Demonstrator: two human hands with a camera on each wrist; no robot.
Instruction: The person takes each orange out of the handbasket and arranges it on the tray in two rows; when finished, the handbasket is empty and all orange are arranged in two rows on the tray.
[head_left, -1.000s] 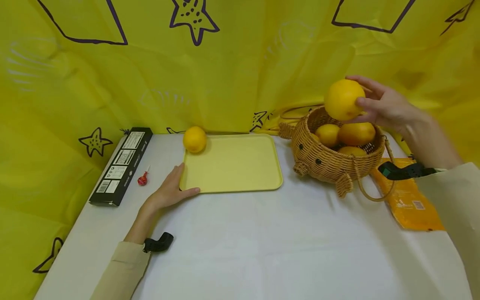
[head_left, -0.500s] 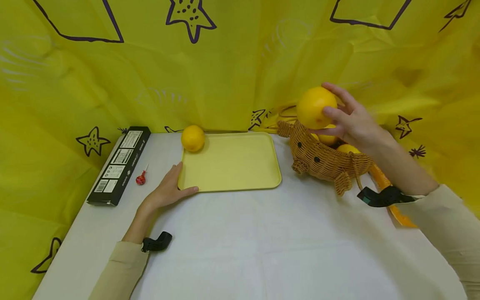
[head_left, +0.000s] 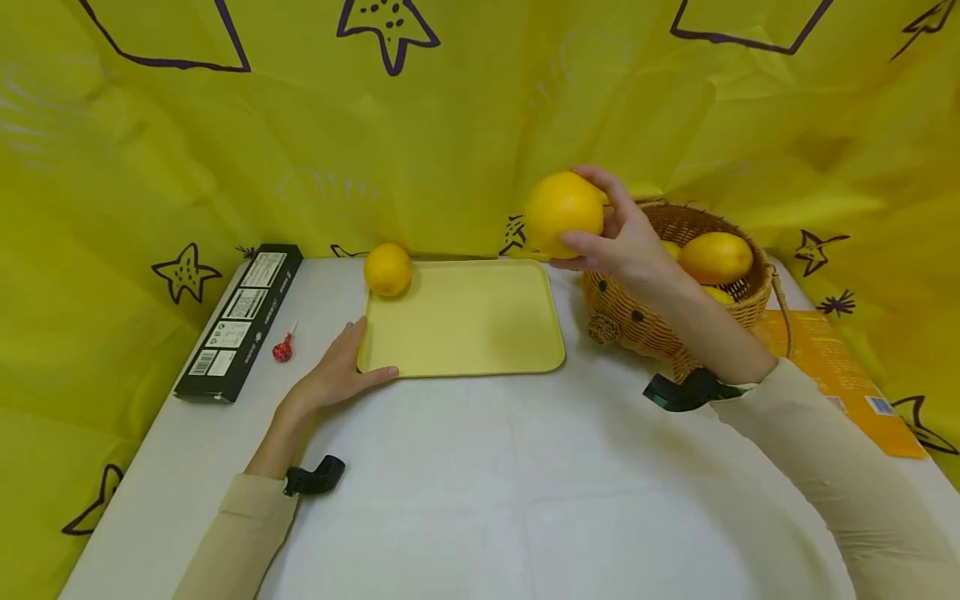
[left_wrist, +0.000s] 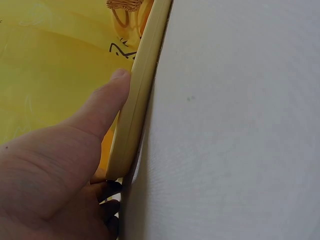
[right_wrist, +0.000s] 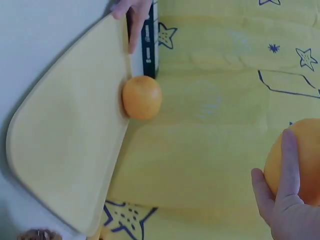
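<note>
Gripping a round orange fruit (head_left: 564, 212) from its right side, the right hand (head_left: 626, 246) holds it in the air beyond the far right corner of the pale yellow tray (head_left: 480, 325), well apart from its surface; thumb and fingers curl round the fruit, most of which faces away from the palm; the left hand (head_left: 337, 375) rests at the tray's near left corner, its thumb extended along the near edge and its other fingers along the left side, touching the rim and apparently steadying it; a second orange fruit (head_left: 387, 269) sits at the far left corner, though whether it lies wholly inside the rim I cannot tell; the wicker basket (head_left: 618, 300), partly hidden by the right forearm, stands to the right with more yellow fruit (head_left: 716, 257) in it; judging by this layout, the step in hand is a transfer between basket and tray, with one piece placed and this one midway; the next move probably calls for bringing the held fruit over the bare part of the tray, lowering it until it touches, and loosening the fingers only once it sits without rolling; a round fruit could drift on so flat a base, so a slow release and a steady left hand would help.
</note>
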